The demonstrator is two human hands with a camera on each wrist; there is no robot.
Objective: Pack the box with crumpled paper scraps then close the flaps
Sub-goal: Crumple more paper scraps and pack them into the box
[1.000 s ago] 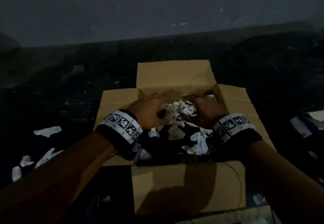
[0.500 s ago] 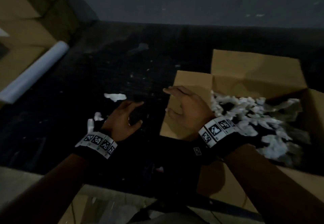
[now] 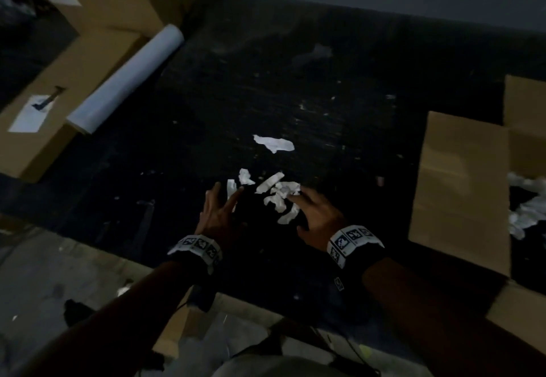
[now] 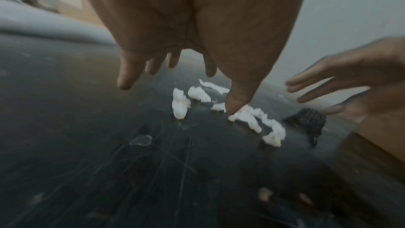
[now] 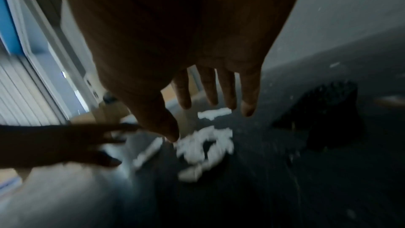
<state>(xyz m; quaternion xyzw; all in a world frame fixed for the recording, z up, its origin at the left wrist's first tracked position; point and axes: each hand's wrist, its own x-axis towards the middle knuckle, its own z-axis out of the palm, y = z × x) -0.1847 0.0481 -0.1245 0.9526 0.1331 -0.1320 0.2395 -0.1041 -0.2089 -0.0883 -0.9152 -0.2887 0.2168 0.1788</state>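
Head view, hands: left hand (image 3: 217,214) and right hand (image 3: 317,217) both spread, fingers wide, holding nothing, one on each side of the scrap pile.
Head view, scraps: loose white crumpled paper scraps (image 3: 277,196) lie on the dark scuffed tabletop (image 3: 266,96) between the hands; one flatter white scrap (image 3: 273,143) sits apart, farther out.
Head view, box: open brown cardboard box (image 3: 461,187) at far right, flaps out, white scraps already inside, well apart from the pile.
Head view, surrounds: white paper roll (image 3: 124,78) and other brown cartons (image 3: 97,7) at upper left.
Left wrist view: left fingers (image 4: 126,79) straight and splayed above the scraps; thumb tip looks close to one, contact unclear; right hand enters at right edge, empty.
Right wrist view: blurred; right fingers (image 5: 228,89) straight, apart, over the pile, nothing gripped.
Handling, judged: scraps look very light, soft, compressible, not fragile; likely to scatter or slip through loose fingers.
Hold, judged: scoop from both outer sides, cupping the heap inward.
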